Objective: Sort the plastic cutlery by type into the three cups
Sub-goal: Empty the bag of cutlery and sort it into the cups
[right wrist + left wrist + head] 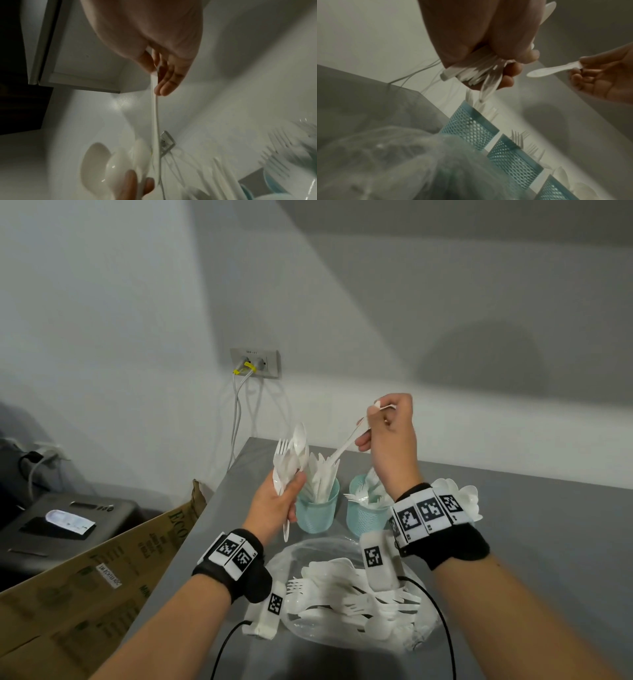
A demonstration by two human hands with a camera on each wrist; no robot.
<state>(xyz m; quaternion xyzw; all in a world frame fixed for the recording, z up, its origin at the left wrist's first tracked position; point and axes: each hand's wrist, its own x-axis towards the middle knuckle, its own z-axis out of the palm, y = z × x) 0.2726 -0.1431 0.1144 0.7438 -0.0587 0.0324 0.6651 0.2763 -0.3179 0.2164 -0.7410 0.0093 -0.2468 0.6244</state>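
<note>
Grey tabletop under her, left hand fisted round a mixed bundle, right hand pinching one knife over the knife cup — best lowered handle-first, straight among its kind — not beside the fork cup.

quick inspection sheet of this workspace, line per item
surface: grey table, set against a white wall.
job's things: three teal mesh cups; left cup holds knives, middle cup forks, third mostly hidden behind the right wrist, spoons showing. Unsorted pile on a clear plastic bag.
clutter: nothing seen.
grippers: left hand holds a mixed bundle; right hand pinches one knife above the left cup.
cables: black wrist leads; grey cords from wall socket.
surroundings: cardboard box, dark device at left.
</note>
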